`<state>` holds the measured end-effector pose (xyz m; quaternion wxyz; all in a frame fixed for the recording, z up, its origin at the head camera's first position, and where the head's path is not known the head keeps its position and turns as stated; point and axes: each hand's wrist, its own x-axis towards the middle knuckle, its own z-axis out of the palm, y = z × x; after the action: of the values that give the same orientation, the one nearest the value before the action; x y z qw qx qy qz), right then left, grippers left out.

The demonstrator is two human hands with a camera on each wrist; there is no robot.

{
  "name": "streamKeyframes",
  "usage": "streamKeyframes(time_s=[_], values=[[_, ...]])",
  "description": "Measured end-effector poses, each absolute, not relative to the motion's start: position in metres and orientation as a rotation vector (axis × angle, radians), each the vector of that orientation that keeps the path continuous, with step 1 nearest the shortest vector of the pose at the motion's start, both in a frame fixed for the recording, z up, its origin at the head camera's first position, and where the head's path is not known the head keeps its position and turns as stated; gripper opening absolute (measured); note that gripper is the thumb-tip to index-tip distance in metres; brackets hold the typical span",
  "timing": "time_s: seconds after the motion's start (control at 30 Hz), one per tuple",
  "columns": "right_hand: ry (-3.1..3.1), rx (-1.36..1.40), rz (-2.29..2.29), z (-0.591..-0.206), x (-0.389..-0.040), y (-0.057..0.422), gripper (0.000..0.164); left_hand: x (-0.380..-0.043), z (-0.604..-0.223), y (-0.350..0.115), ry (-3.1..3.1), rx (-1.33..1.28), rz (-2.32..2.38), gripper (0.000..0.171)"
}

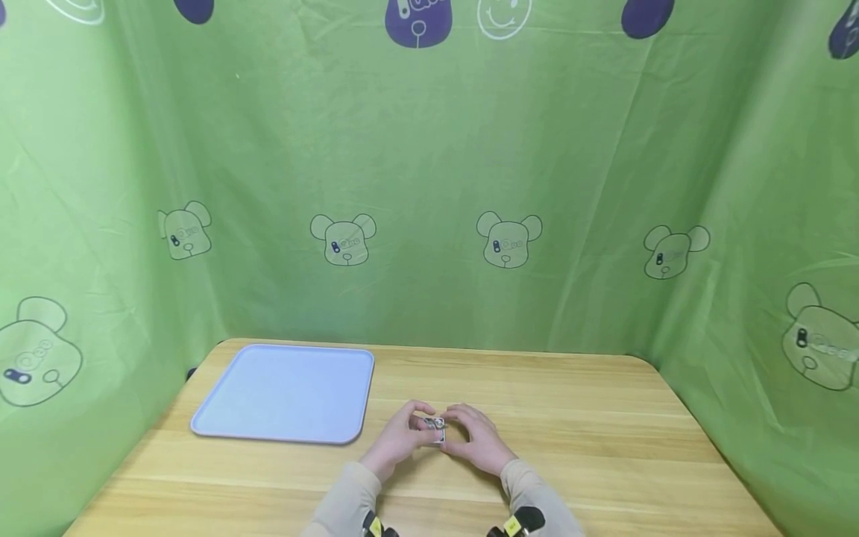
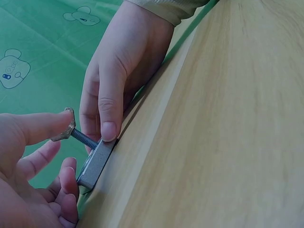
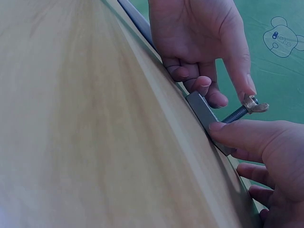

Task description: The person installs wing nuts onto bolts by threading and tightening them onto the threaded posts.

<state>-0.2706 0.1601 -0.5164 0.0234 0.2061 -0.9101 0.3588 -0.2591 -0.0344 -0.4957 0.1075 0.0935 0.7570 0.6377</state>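
Note:
A small grey rectangular block point(image 2: 99, 164) stands on the wooden table between both hands, a threaded wing screw point(image 2: 83, 137) sticking out of its face. With thumb and fingers, my right hand point(image 1: 479, 440) pinches one end of the block. My left hand point(image 1: 400, 435) has its thumb against the screw's wing-shaped head point(image 3: 255, 105), with the index fingertip close by it; its other fingers curl near the block's opposite end. From the head view the block point(image 1: 439, 430) shows only partly, since the fingers cover much of it.
A pale blue tray point(image 1: 285, 395) lies on the table point(image 1: 590, 418) to the left of the hands. Green curtains point(image 1: 429, 149) with bear-head prints hang behind the table and at both sides.

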Motion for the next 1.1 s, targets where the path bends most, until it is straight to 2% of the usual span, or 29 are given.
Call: streamKeyframes(time_s=[0.37,0.83,1.1], values=[[-2.8,0.632,1.136,-0.5188,-0.272,0.1602,0.058,-0.2588,-0.4961,-0.0345,2.243,0.263,1.889,0.03],[-2.802,0.62,1.139,-0.5206,-0.2723,0.1607,0.056,-0.2598,-0.4994,-0.0326,2.277,0.283,1.839,0.034],[-2.801,0.622,1.136,-0.5204,-0.2727,0.1605,0.059,-0.258,-0.4965,-0.0322,2.284,0.279,1.841,0.03]])
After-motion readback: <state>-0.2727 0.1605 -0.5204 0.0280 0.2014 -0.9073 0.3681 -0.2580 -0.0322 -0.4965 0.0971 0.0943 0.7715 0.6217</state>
